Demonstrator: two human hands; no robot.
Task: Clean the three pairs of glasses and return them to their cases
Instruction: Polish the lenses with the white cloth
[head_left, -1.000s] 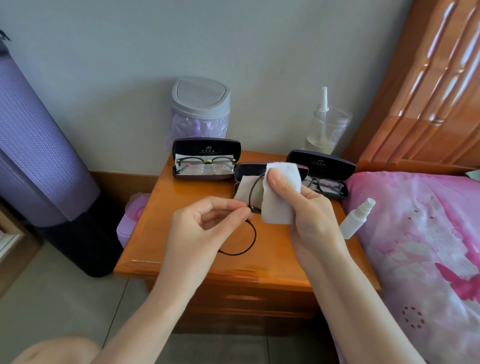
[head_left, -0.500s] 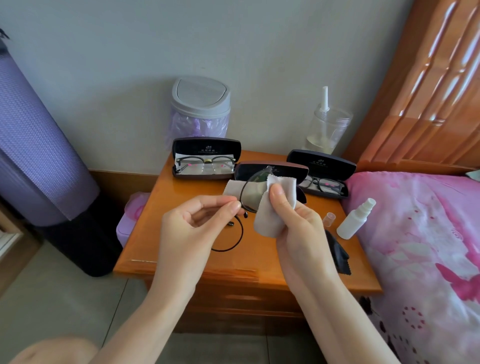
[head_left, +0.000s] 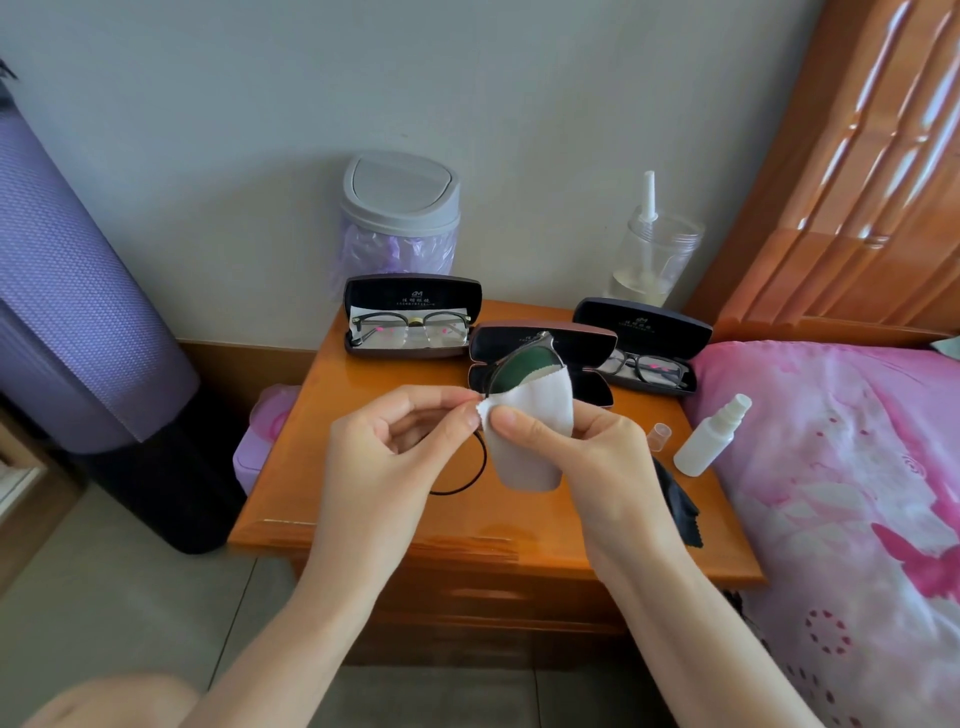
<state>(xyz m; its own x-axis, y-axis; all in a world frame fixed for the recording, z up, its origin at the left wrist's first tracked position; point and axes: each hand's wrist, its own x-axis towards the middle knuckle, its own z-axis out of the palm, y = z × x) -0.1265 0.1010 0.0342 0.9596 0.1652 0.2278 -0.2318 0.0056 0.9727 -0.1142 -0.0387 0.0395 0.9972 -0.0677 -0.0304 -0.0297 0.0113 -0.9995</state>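
I hold a thin dark-framed pair of glasses (head_left: 511, 366) above the nightstand (head_left: 374, 499). My left hand (head_left: 395, 457) pinches the frame near its bridge. My right hand (head_left: 582, 457) presses a white cleaning cloth (head_left: 535, 436) around one lens; the other lens hangs below my left fingers. Behind them lies an open empty case (head_left: 587, 343). Another open case (head_left: 410, 296) at the back left holds glasses (head_left: 410, 327), and a third open case (head_left: 644, 327) at the back right holds black glasses (head_left: 649, 366).
A white spray bottle (head_left: 709, 439) and its clear cap (head_left: 660, 434) lie at the nightstand's right edge, with a dark cloth (head_left: 675, 499) near my right wrist. A small lidded bin (head_left: 400, 208) and a clear jar (head_left: 654, 254) stand at the back. A pink bed (head_left: 857, 467) lies to the right.
The glasses turned so one lens now points up and away. My right hand dropped lower, with its thumb pressing the cloth beside my left fingertips.
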